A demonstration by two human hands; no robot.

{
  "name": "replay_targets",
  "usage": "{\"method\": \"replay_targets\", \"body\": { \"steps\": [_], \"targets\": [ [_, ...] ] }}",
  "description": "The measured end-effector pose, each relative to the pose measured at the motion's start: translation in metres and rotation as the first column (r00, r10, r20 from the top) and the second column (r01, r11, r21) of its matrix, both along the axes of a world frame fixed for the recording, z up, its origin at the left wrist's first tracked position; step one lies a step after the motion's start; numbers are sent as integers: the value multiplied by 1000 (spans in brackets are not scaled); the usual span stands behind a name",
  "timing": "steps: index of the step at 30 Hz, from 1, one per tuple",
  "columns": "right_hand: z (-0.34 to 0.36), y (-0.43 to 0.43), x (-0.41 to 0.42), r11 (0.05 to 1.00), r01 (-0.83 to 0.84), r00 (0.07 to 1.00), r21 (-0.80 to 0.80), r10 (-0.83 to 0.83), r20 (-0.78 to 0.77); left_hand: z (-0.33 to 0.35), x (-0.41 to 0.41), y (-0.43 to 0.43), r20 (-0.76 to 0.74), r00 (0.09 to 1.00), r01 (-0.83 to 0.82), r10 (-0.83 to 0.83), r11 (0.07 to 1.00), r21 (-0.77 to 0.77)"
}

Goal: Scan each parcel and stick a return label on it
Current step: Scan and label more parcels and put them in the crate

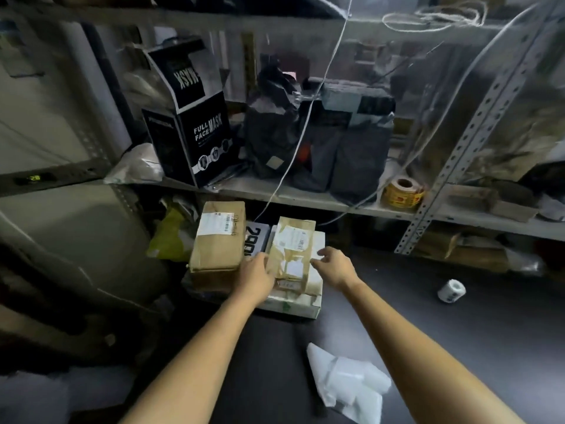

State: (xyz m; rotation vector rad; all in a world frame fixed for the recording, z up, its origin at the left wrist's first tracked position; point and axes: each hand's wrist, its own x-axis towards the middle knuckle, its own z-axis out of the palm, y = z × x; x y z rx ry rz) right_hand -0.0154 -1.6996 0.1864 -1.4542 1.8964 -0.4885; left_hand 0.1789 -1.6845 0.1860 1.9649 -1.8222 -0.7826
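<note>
brown-paper parcel lies on a white box on the dark tabletop. the left hand rests against its 9 o'clock edge; whether those fingers curl under it, i cannot tell. the right hand pinches the 3 o'clock edge, fingers narrow. a cardboard parcel sits just beside at 9 o'clock, a white roll well apart at 3 o'clock.

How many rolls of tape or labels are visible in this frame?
2. A yellow roll lies on the shelf, right of the dark bags. A white roll lies on the floor, right of the right hand. Others may be hidden in the clutter.
</note>
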Motion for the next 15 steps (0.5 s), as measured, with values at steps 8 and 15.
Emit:
{"method": "replay_targets", "body": {
  "steps": [8, 15],
  "targets": [
    [-45, -54, 13, 984, 160, 952, 81, -175, 251, -40, -3, -42, -80, 997, 11, 0, 991, 132],
    [-53, -49, 7, 969, 243, 870, 49, -240, 431, -41, -2, -41, -308, 949, -34, 70, 992, 122]
  ]
}}
